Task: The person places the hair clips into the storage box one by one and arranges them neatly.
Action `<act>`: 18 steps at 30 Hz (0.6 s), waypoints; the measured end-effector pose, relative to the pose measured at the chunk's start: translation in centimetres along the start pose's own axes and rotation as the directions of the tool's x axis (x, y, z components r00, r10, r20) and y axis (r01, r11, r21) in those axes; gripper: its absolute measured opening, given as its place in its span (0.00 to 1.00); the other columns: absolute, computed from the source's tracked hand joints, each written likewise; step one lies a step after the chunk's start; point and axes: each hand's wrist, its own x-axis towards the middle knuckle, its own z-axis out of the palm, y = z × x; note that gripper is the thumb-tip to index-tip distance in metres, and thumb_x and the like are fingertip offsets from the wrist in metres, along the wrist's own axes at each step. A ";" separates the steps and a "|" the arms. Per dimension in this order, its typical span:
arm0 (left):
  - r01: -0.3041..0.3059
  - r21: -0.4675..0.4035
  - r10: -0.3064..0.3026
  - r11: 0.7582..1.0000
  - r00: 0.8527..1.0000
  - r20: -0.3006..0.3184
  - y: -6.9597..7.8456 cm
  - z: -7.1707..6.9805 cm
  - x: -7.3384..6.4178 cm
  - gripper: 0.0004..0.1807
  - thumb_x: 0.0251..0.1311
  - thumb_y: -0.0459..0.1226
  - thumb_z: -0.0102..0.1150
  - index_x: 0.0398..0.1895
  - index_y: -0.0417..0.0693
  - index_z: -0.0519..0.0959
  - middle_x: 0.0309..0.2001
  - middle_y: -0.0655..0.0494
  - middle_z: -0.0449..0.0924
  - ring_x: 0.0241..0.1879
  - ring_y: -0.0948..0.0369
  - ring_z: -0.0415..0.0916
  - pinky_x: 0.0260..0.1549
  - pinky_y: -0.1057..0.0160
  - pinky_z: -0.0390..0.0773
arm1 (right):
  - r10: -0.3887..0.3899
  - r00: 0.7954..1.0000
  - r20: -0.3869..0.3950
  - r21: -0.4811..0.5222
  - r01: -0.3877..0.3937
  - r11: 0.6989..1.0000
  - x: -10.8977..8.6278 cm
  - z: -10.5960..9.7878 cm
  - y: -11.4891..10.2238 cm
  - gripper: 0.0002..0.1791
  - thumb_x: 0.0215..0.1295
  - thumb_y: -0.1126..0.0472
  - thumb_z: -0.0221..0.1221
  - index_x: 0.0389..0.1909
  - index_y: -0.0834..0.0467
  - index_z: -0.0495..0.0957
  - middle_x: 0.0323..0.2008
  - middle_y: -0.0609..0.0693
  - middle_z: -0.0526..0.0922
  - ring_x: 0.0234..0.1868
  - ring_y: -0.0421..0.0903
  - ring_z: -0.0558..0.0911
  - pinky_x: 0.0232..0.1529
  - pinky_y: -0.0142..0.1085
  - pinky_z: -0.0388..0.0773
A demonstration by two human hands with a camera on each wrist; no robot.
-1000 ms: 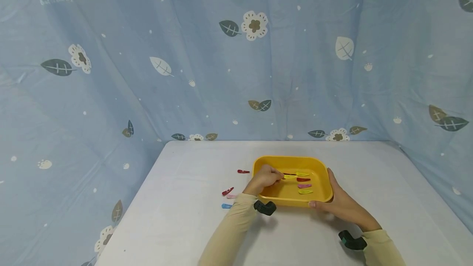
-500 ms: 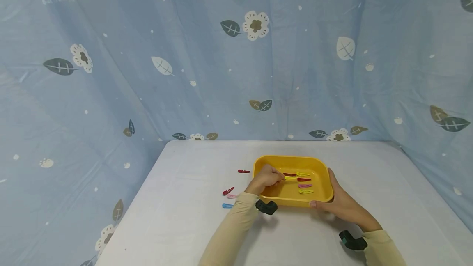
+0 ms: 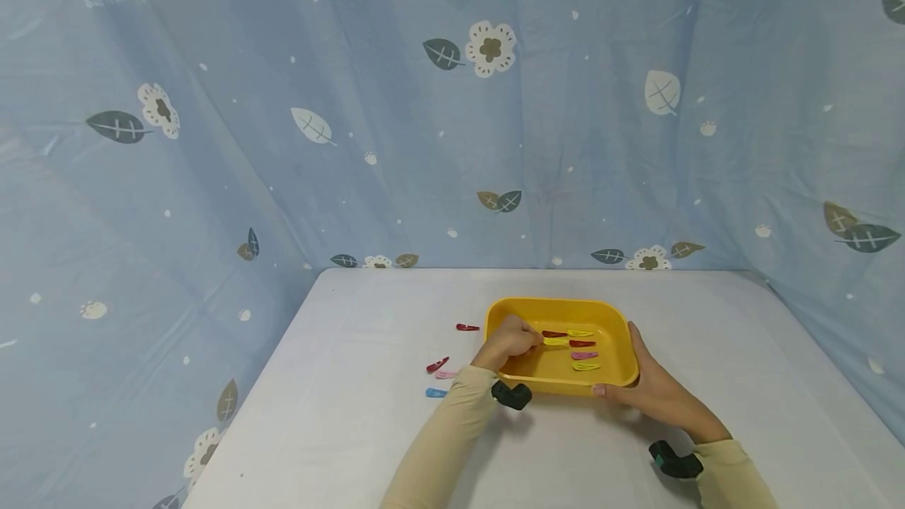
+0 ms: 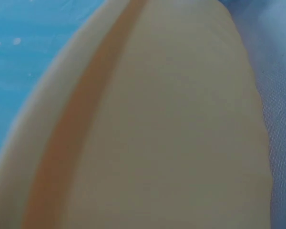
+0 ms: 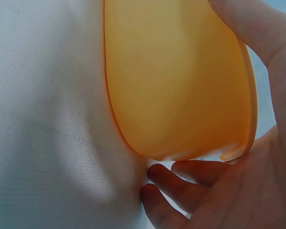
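Observation:
A shallow yellow tray stands on the white table. My left hand reaches over its left side and pinches the left end of a yellow hair clip close over the tray floor. Beside that clip lie a dark red clip, another yellow clip and a red clip. Nearer the front are a pink clip and one more yellow clip. My right hand grips the tray's front right corner, thumb on the front wall. The left wrist view holds mostly sleeve.
Left of the tray, on the table, lie a red clip, a second red clip, a light pink clip and a blue clip, partly by my left sleeve. A blue patterned curtain hangs behind.
The yellow clip in my left hand has shifted slightly toward the front, and more of the dark red clip behind it shows. My right hand keeps its hold on the tray.

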 end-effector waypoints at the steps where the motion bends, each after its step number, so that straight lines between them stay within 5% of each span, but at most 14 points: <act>1: -0.001 0.005 0.001 1.000 1.000 -0.002 0.0 0.0 0.0 0.09 0.67 0.34 0.65 0.33 0.37 0.90 0.22 0.59 0.74 0.22 0.64 0.65 0.23 0.71 0.63 | -0.002 1.000 -0.001 0.000 0.002 1.000 0.0 0.0 0.0 0.76 0.59 0.41 0.71 0.80 0.57 0.17 0.81 0.72 0.42 0.77 0.70 0.59 0.71 0.71 0.57; 18: -0.003 0.100 0.005 0.995 1.000 -0.020 -0.3 0.5 0.9 0.10 0.67 0.36 0.66 0.32 0.39 0.90 0.20 0.59 0.72 0.21 0.63 0.64 0.23 0.70 0.62 | 0.004 1.000 -0.002 0.000 -0.004 1.000 0.0 0.0 -0.1 0.77 0.58 0.40 0.72 0.80 0.58 0.18 0.81 0.72 0.41 0.77 0.72 0.58 0.71 0.71 0.56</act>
